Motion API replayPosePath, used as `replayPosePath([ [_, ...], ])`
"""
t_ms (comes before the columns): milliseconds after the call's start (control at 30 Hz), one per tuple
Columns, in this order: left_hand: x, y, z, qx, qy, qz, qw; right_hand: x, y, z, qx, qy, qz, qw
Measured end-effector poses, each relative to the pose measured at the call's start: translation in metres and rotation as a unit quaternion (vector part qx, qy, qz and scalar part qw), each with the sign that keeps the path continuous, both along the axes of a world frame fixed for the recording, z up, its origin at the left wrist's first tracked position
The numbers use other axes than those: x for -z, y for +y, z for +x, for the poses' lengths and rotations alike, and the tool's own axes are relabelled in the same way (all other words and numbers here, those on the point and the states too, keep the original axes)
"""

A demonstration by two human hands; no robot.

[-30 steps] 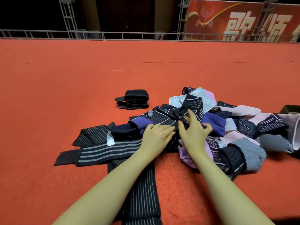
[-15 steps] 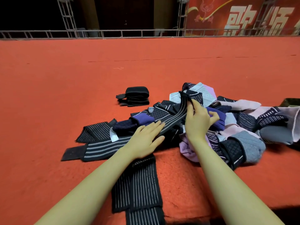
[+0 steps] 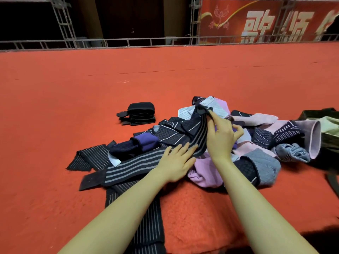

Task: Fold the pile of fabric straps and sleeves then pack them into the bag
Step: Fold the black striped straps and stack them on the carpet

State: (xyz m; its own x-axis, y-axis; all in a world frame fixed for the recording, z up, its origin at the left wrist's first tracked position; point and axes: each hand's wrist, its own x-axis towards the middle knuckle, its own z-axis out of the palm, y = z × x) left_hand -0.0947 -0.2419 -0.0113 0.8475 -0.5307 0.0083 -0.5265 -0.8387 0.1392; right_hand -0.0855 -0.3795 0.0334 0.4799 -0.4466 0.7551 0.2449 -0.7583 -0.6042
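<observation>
A pile of fabric sleeves in black, purple, pink and grey lies on the red carpet. Across its left side runs a black strap with grey stripes. My left hand presses flat on the strap's middle with straight fingers. My right hand pinches the strap's far end and lifts it above the pile. One folded black strap sits apart, behind and left of the pile. A dark olive bag shows at the right edge, partly cut off.
Two more black pinstriped straps lie nearby, one at the pile's left, one under my left forearm. A metal truss rail and a red banner bound the carpet at the back.
My right hand took the striped strap's end out of the pile and raised it up and back. My left hand flattened onto the strap. The camera tilted down slightly.
</observation>
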Motion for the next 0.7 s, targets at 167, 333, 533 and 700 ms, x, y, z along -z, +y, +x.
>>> replayPosePath([
  [167, -0.016, 0.023, -0.003, -0.023, -0.032, 0.004, 0.999, 0.017, 0.014, 0.000, -0.034, 0.027, -0.059, 0.997],
  [333, -0.027, 0.086, -0.015, -0.102, -0.152, -0.216, 0.959, 0.014, 0.046, -0.005, -0.058, -0.024, -0.184, 0.981],
  [533, -0.032, 0.155, -0.025, -0.062, -0.265, -0.247, 0.930, 0.016, 0.115, -0.015, -0.112, -0.065, -0.324, 0.937],
  [700, -0.026, 0.204, -0.036, -0.072, -0.301, -0.279, 0.909, 0.024, 0.158, -0.022, -0.152, -0.070, -0.369, 0.914],
])
